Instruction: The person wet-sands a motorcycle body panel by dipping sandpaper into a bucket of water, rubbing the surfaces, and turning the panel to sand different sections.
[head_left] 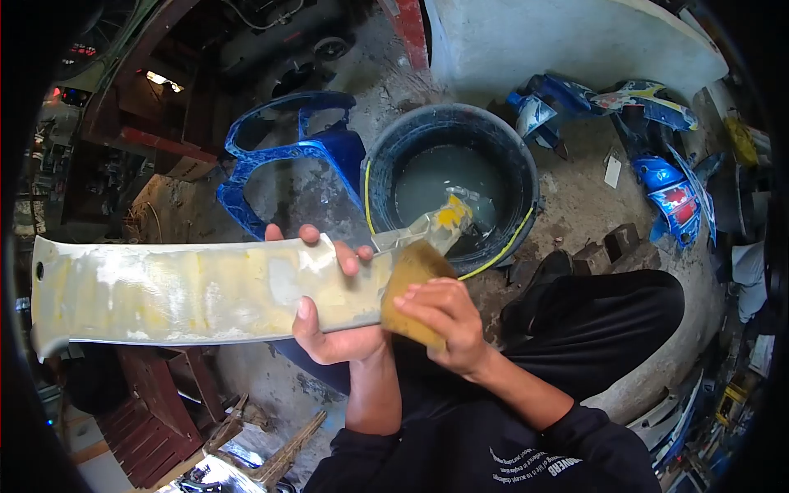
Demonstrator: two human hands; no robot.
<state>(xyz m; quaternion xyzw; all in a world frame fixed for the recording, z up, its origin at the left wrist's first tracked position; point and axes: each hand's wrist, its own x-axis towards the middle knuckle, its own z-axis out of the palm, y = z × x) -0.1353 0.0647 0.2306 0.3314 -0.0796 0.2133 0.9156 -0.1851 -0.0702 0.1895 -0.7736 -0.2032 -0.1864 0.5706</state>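
A long, curved cream-and-white panel with patchy, sanded-looking areas lies across the view, wet and shiny in places. My left hand grips it from underneath near its right part, thumb along the near edge and fingertips over the far edge. In my right hand is a folded brown sheet of sandpaper, pressed against the panel's right end and hiding part of it. Beyond the sandpaper, the panel's narrow grey end with a yellow-stained tip reaches over the bucket.
A black bucket of cloudy water stands just ahead. Left of it lies a blue plastic frame; more blue panels lie to the right. Wooden blocks sit beside my leg. A brown slatted wooden piece is at lower left.
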